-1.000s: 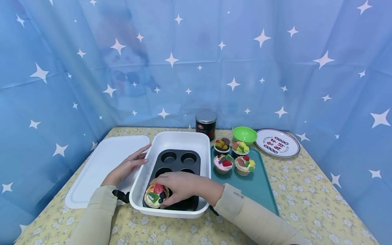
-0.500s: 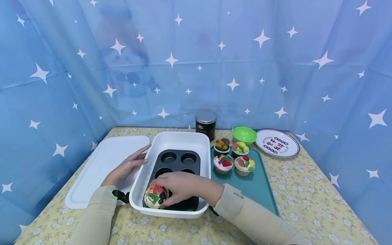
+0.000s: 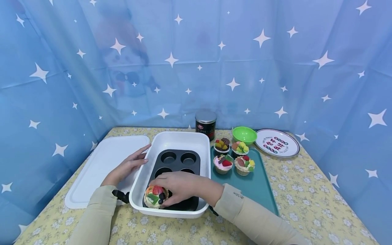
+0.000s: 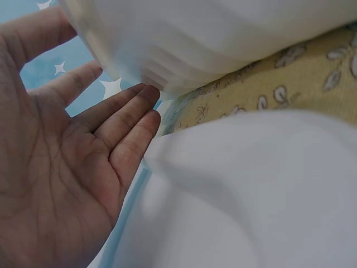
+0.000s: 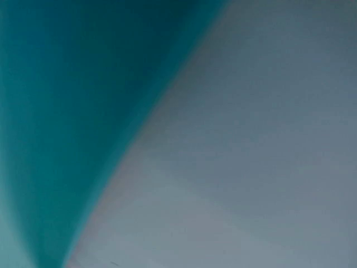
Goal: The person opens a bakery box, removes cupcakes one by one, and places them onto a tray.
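Note:
With thumb and fingers my right hand point(image 3: 180, 187) grips a fruit-topped cupcake point(image 3: 155, 196) at the near left corner of a dark muffin pan point(image 3: 176, 164). That pan lies inside a deep white rectangular container point(image 3: 183, 140). Its near cups are partly hidden under my right hand. My left hand point(image 3: 130, 165) touches the container's left side; in the left wrist view its fingers point(image 4: 131, 120) are fairly straight, fingertips right at the white wall point(image 4: 184, 50). The right wrist view is blurred, filled by the teal tray point(image 5: 83, 111) and the white container wall point(image 5: 251, 167).
A white lid point(image 3: 88, 177) lies at the left. On the teal tray point(image 3: 245, 190) at the right stand several cupcakes point(image 3: 234, 156). Behind are a dark espresso tin point(image 3: 206, 126), a green bowl point(image 3: 245, 135) and a white plate point(image 3: 277, 143). A starry blue curtain point(image 3: 196, 68) surrounds the table.

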The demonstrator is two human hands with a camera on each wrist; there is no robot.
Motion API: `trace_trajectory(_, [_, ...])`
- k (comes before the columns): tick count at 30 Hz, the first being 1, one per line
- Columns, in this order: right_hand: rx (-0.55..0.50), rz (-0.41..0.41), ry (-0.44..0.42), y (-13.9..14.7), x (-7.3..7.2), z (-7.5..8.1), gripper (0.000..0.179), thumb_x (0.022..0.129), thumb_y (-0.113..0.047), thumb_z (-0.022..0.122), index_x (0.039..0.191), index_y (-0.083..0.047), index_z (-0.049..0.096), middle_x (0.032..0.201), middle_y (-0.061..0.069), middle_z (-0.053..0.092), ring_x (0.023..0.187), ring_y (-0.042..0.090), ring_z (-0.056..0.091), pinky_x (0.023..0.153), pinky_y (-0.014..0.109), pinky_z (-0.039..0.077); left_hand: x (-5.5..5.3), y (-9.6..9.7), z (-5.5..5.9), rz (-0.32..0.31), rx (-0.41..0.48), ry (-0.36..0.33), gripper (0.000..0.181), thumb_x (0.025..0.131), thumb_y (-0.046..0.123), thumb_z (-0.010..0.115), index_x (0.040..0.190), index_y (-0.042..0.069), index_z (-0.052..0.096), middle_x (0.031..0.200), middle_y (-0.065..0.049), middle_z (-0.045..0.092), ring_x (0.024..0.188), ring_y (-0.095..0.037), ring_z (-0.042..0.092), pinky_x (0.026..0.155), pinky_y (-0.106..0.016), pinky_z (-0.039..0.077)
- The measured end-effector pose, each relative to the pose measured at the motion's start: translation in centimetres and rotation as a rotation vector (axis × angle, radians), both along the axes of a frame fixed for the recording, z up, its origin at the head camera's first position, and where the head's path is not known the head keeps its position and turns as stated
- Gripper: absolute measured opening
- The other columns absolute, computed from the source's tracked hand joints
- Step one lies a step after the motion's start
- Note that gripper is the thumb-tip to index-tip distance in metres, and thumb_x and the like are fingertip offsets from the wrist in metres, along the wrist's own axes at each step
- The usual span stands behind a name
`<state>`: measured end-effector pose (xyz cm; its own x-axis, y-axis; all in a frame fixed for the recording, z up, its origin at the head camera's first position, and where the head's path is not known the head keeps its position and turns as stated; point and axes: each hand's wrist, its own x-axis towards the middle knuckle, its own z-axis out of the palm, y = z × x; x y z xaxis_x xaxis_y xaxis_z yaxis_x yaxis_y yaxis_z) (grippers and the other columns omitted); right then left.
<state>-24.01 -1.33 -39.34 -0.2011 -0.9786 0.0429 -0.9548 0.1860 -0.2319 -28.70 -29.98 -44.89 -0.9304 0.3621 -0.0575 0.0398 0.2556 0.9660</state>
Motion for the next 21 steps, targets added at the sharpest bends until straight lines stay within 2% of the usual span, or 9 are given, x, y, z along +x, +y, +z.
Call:
trace_trajectory(7, [-0.031, 0.017, 0.029, 0.1, 0.1, 0.3, 0.073, 0.092, -0.048, 0.071, 0.152, -0.018, 0.043, 0.147, -0.003, 0.049, 0.130, 0.002, 0.046, 0.106, 0.016, 0.037, 0.0, 0.0, 0.0, -0.006, 0.010, 0.005, 0.070, 0.101, 0.035, 0.060, 0.161, 0.038, 0.023, 0.165, -0.012, 0.023, 0.150, -0.037, 0.024, 0.117, -0.062, 0.020])
trace_trajectory(14, [-0.135, -0.012, -0.034, 0.8, -0.4, 1.1, 0.074, 0.090, -0.052, 0.072, 0.150, -0.018, 0.045, 0.143, -0.005, 0.051, 0.125, -0.002, 0.048, 0.105, 0.016, 0.038, 0.0, 0.1, 0.1, 0.001, -0.001, -0.002, 0.069, 0.102, 0.033, 0.059, 0.160, 0.041, 0.023, 0.165, -0.012, 0.022, 0.150, -0.037, 0.022, 0.117, -0.062, 0.020])
trace_trajectory(18, [-0.156, -0.036, -0.064, 1.4, -0.5, 1.9, 0.075, 0.088, -0.053, 0.073, 0.150, -0.019, 0.046, 0.143, -0.005, 0.052, 0.125, -0.001, 0.049, 0.104, 0.017, 0.040, -0.1, 0.1, 0.2, -0.005, -0.001, 0.000, 0.070, 0.102, 0.034, 0.058, 0.161, 0.038, 0.022, 0.166, -0.014, 0.019, 0.150, -0.038, 0.020, 0.117, -0.062, 0.020])
trace_trajectory(21, [-0.165, -0.038, -0.056, 1.8, -0.5, 2.4, 0.077, 0.088, -0.053, 0.073, 0.151, -0.018, 0.046, 0.144, -0.004, 0.053, 0.126, 0.001, 0.050, 0.104, 0.017, 0.041, -0.1, 0.0, 0.2, -0.014, 0.001, 0.004, 0.071, 0.102, 0.034, 0.058, 0.162, 0.036, 0.020, 0.166, -0.015, 0.018, 0.150, -0.039, 0.019, 0.117, -0.062, 0.019])
